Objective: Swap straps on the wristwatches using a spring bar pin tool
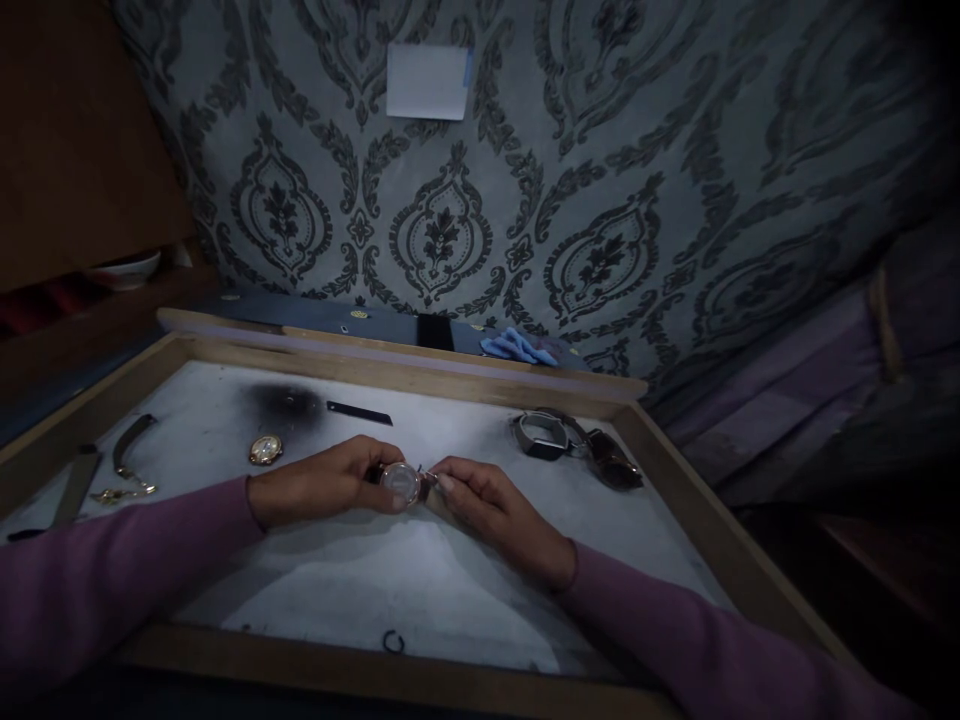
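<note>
My left hand (pixel 345 480) is closed around the edge of a round watch (pixel 400 484) with a pale dial, thumb along its lower rim. My right hand (pixel 491 505) pinches the end of a watch strap (pixel 441 507) right beside the watch case; a small shiny piece shows at the fingertips, too small to make out. Left of my left hand lies a gold watch case (pixel 265 449) without a strap. Above the hands a dark flat blade (pixel 359 412) rests on the white surface.
A wooden-rimmed tray (pixel 405 372) surrounds the work. At its left lie a dark strap (pixel 133 440) and an olive strap (pixel 77 485); at its right, a silver-and-black watch (pixel 543 436) and dark sunglasses (pixel 613 462). A black ring (pixel 393 641) lies near the front edge. A blue cloth (pixel 519 346) sits behind.
</note>
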`<state>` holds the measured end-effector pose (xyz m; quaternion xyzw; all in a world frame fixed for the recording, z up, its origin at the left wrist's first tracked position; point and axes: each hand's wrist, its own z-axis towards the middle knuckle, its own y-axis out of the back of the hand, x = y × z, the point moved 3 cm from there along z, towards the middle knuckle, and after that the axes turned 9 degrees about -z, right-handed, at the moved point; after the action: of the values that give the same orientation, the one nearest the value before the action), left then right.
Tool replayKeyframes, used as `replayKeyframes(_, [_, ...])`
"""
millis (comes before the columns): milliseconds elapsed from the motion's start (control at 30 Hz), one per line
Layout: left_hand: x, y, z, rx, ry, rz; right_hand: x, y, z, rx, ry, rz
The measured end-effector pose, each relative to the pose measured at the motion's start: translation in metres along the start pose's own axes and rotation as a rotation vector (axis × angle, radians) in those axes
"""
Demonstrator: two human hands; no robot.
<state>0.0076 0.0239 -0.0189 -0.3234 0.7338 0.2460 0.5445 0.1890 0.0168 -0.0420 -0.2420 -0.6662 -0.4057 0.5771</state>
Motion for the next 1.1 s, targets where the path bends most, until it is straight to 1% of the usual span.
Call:
replayKeyframes(167, [0.0012, 0.0006, 0.0004, 0.009, 0.000, -0.027, 0.0022, 0.0005, -0.0007, 0.000, -0.038, 0.066])
replayKeyframes(367, [-0.0037, -0.0002, -0.0016, 0.004, 0.016, -0.022, 0.0029, 0.0002, -0.0008, 0.033, -0.070, 0.118])
replayKeyframes(533, [-0.0021, 0.0012, -0.0015, -0.006, 0.004, -0.078, 0.0023, 0.0011, -0.0002, 0.046, -0.109, 0.148])
replayKeyframes(800, [-0.0031, 0.0011, -0.0032, -0.010, 0.026, -0.156, 0.0066, 0.0025, -0.0004, 0.094, -0.106, 0.169])
replayKeyframes(1100, [-0.0012, 0.0009, -0.0022, 0.004, 0.039, -0.176, -0.0025, 0.0054, 0.0019, 0.125, -0.105, 0.182])
